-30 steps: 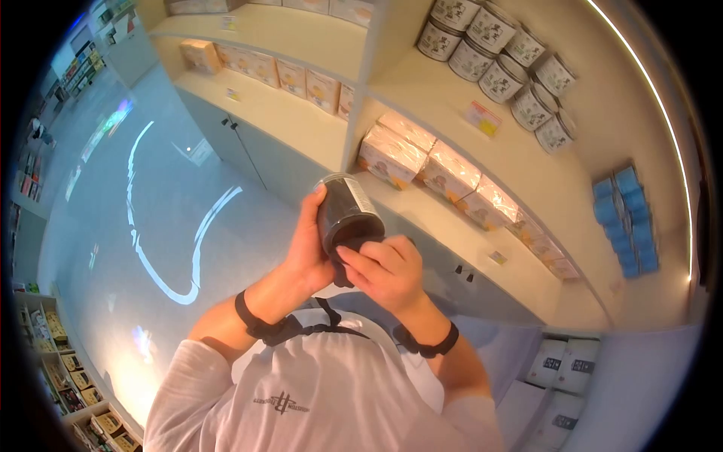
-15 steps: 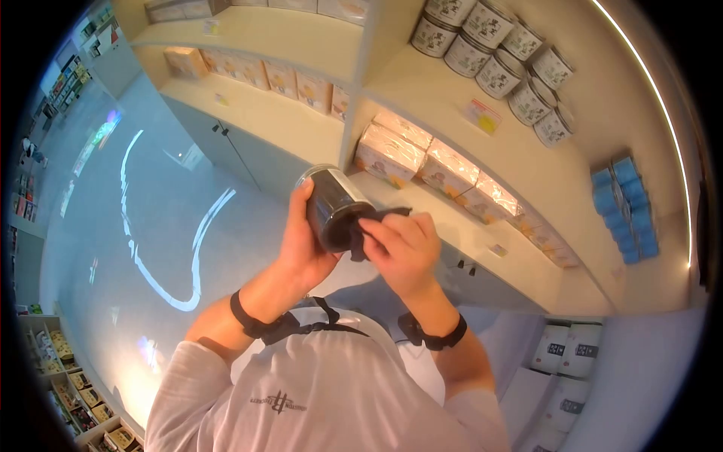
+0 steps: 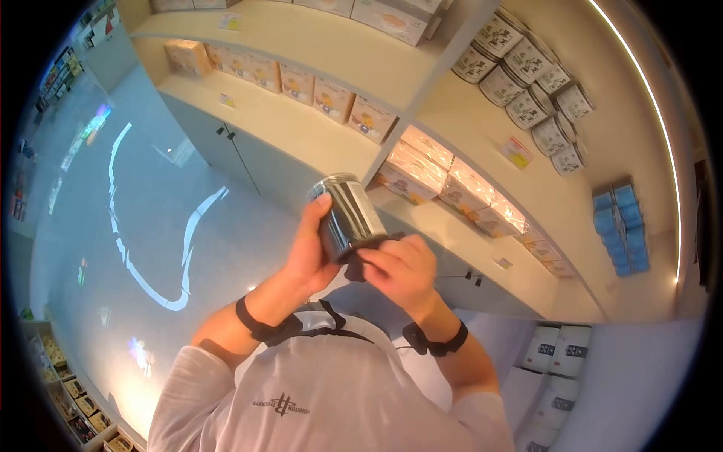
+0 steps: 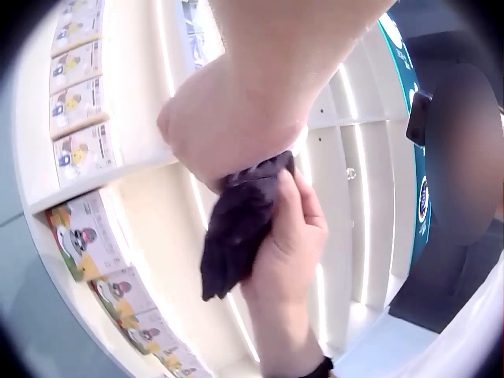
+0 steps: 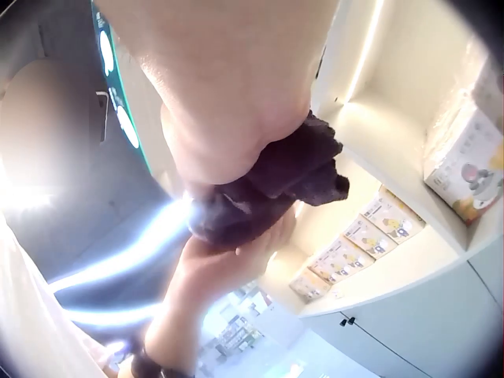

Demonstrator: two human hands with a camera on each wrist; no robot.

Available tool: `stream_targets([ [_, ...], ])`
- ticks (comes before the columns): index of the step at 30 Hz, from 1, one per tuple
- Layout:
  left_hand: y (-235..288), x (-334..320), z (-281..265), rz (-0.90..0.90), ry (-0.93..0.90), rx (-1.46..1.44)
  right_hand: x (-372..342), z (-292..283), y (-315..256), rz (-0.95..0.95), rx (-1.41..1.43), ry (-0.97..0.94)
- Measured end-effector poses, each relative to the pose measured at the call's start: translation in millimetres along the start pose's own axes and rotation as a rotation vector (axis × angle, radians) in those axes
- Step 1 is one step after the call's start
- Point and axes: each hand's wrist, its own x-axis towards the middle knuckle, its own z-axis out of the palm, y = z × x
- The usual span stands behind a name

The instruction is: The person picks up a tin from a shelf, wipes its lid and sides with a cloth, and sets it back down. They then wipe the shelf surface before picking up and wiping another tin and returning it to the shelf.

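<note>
In the head view my left hand (image 3: 307, 245) grips a dark, shiny can (image 3: 348, 211) round its side, thumb along the upper part. The can is tilted, its lower end toward my body. My right hand (image 3: 403, 273) pinches a dark cloth (image 3: 355, 267) and holds it against that lower end. The left wrist view shows the cloth (image 4: 240, 220) bunched between my two hands, hiding the can. From the right wrist the crumpled cloth (image 5: 276, 185) hangs out past my right hand (image 5: 228, 118), with my left hand (image 5: 228, 264) below it.
Shelves ahead carry boxed goods (image 3: 410, 181), stacked white-labelled cans (image 3: 527, 105) and blue packs (image 3: 621, 230). Cabinet doors with dark knobs (image 3: 473, 279) stand below. White boxes (image 3: 557, 377) are stacked at lower right. Glossy floor (image 3: 151, 226) stretches to the left.
The can has swung more upright and shifted slightly right. My right hand with the cloth has moved lower, under the can's end. The head view has turned, so the shelves sit farther right.
</note>
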Motion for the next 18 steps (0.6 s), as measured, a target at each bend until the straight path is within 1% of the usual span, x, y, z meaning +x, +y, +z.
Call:
stream_targets([
  [1,3.9,1.7,-5.5,0.066,-0.026,0.088,-0.5,0.5,1.8,0.054,0.018,0.046],
  [2,8.3,-1.1,-15.7,0.075,-0.129,0.068,-2.8,0.2,3.4,0.051,0.013,0.048],
  [4,17.9,3.5,-33.6,0.148,-0.27,0.249,-15.5,1.8,2.9,0.256,0.28,0.154],
  [5,27.3,4.8,-38.8,0.101,-0.319,0.321,-23.6,7.7,2.0,0.273,0.264,0.163],
  [6,29.1,6.5,-40.9,0.075,-0.33,0.324,-28.3,12.6,-0.5,0.484,0.401,0.226],
  [7,29.1,9.1,-41.8,0.18,-0.364,0.443,-32.2,15.2,-1.2,0.687,0.537,0.297],
  [8,28.6,12.2,-42.1,0.291,-0.401,0.558,-35.2,15.9,-0.9,0.698,0.517,0.315],
  [9,31.2,10.7,-40.1,0.23,-0.405,0.632,-28.2,14.9,-4.2,0.906,0.714,0.375],
  [10,27.2,15.6,-40.1,0.296,-0.458,0.723,-23.4,13.9,-6.3,1.108,0.915,0.442],
  [11,24.1,18.3,-36.9,0.319,-0.516,0.776,-21.8,12.5,-6.7,1.125,0.946,0.42],
  [12,19.6,19.6,-33.2,0.345,-0.571,0.826,-23.4,14.4,-10.0,1.133,0.927,0.443],
  [13,15.3,21.2,-29.2,0.33,-0.593,0.823,-24.2,17.8,-12.9,1.115,0.932,0.476],
  [14,11.5,23.2,-24.6,0.398,-0.61,0.859,-26.0,17.4,-13.2,1.092,0.939,0.505],
  [15,7.6,25.6,-19.1,0.473,-0.624,0.895,-34.0,14.9,-9.0,1.08,0.886,0.459],
  [16,3.6,27.8,-12.6,0.552,-0.637,0.93,-41.6,10.5,-5.3,1.074,0.874,0.474],
  [18,-4.6,28.9,2.1,0.565,-0.669,0.928,-56.4,-0.2,0.4,1.079,0.973,0.385],
])
